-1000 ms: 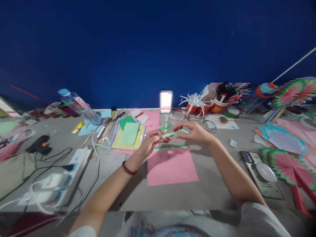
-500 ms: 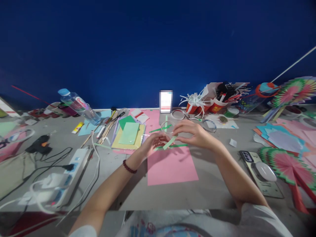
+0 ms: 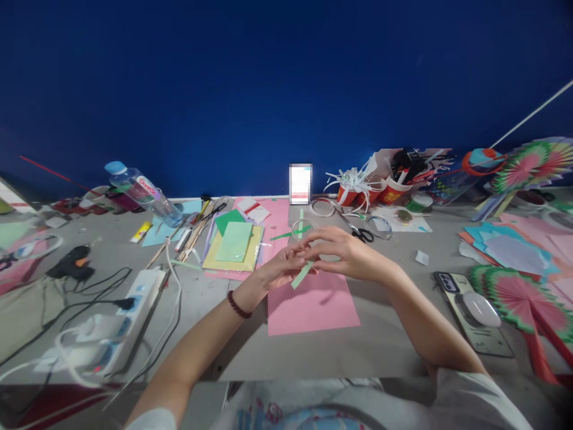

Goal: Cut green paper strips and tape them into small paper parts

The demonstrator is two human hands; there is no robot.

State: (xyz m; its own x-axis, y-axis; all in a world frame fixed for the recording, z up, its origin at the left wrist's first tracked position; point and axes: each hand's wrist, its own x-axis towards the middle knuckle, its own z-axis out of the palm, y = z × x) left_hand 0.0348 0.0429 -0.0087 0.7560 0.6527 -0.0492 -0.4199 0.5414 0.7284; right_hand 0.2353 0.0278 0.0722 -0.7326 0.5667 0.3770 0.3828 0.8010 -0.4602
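Observation:
A light green paper strip [image 3: 301, 277] hangs down between my hands, its upper end hidden by fingers. My left hand [image 3: 283, 266] is closed on the strip from the left. From the right, my right hand [image 3: 333, 253] reaches over with its fingertips pinched at the same strip. Both hands are above a pink sheet of paper [image 3: 313, 310] on the grey table. Just beyond the fingers lie darker green strips [image 3: 286, 234] and a clear tape roll [image 3: 302, 227]. Black-handled scissors [image 3: 363, 233] lie behind my right hand.
Stacked coloured papers [image 3: 235, 242] lie left of the pink sheet. A power strip [image 3: 134, 316] with cables stands at the left, below a tilted water bottle [image 3: 147, 194]. Cups of tools [image 3: 394, 191] stand at the back right. A phone [image 3: 472, 316] and paper fans [image 3: 530, 304] are on the right.
My hands have drawn together around the strip, and the strip's lower end has moved down a little. The scissors behind my right hand have come into view.

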